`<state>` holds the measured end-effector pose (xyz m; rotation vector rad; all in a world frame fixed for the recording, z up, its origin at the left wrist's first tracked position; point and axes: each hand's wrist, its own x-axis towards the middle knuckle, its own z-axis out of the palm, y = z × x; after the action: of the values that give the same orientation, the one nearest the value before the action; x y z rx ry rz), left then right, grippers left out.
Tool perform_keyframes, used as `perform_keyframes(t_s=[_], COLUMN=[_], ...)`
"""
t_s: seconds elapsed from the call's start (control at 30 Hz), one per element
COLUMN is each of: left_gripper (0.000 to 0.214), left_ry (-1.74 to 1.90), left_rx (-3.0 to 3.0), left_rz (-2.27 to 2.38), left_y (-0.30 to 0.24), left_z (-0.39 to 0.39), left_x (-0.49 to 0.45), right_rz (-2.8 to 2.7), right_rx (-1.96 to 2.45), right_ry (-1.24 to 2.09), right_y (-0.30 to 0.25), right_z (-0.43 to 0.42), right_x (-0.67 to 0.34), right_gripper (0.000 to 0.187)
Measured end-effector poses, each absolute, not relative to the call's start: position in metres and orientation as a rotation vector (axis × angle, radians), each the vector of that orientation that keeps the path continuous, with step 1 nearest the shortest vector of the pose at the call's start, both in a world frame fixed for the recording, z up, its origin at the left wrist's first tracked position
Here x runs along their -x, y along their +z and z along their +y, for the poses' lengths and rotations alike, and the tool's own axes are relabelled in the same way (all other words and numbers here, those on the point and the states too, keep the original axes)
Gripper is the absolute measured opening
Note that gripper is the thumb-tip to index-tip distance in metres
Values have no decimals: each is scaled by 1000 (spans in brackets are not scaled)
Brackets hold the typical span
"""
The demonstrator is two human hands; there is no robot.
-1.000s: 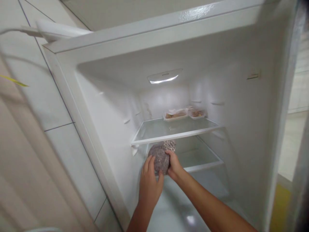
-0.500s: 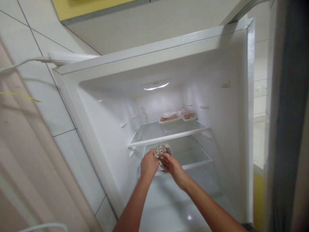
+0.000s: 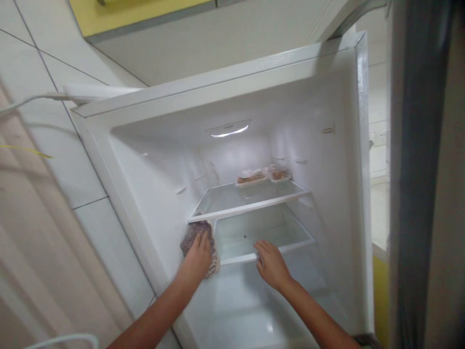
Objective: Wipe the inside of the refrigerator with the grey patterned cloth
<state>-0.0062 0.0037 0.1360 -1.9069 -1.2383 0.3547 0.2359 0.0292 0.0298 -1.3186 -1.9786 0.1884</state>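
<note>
Cloth (image 3: 189, 235) moved left since the last frame; hands now apart. Cloth sits off the left front corner of the lower shelf (image 3: 263, 232), by the fridge wall (image 3: 156, 203). Left hand (image 3: 198, 257): fingers hold it, bunched. Right hand (image 3: 273, 266): empty, fingers loosely curled at the shelf's front edge, can't tell if touching. I'd spread the cloth under the palm, press evenly, ease off near that corner to avoid snagging.

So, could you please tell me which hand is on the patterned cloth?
The left hand, on the cloth beside the fridge's left wall; the right hand is apart from it, near the lower shelf's front edge.
</note>
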Motion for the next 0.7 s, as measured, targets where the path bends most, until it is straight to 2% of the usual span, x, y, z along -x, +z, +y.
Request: perform_keyframes(t_s=[0.1, 0.2, 0.27, 0.47, 0.7], left_gripper=[48, 76, 84, 58, 56], left_ry=[431, 411, 386, 426, 170], left_rx=[1879, 1902, 1913, 1870, 1820], left_rz=[-1338, -1403, -1462, -1532, -1634], left_y=[131, 134, 139, 138, 127], left_z=[-21, -35, -32, 27, 99], left_x=[14, 5, -3, -13, -17], right_rz=[-1979, -2005, -2025, -2020, -2029], right_rx=[1340, 1359, 1345, 1297, 1252], right_ry=[163, 92, 14, -91, -102], right_y=[33, 33, 28, 11, 2], right_z=[27, 23, 20, 18, 25], right_x=[-235, -237, -240, -245, -246], right_gripper=[56, 46, 42, 42, 46])
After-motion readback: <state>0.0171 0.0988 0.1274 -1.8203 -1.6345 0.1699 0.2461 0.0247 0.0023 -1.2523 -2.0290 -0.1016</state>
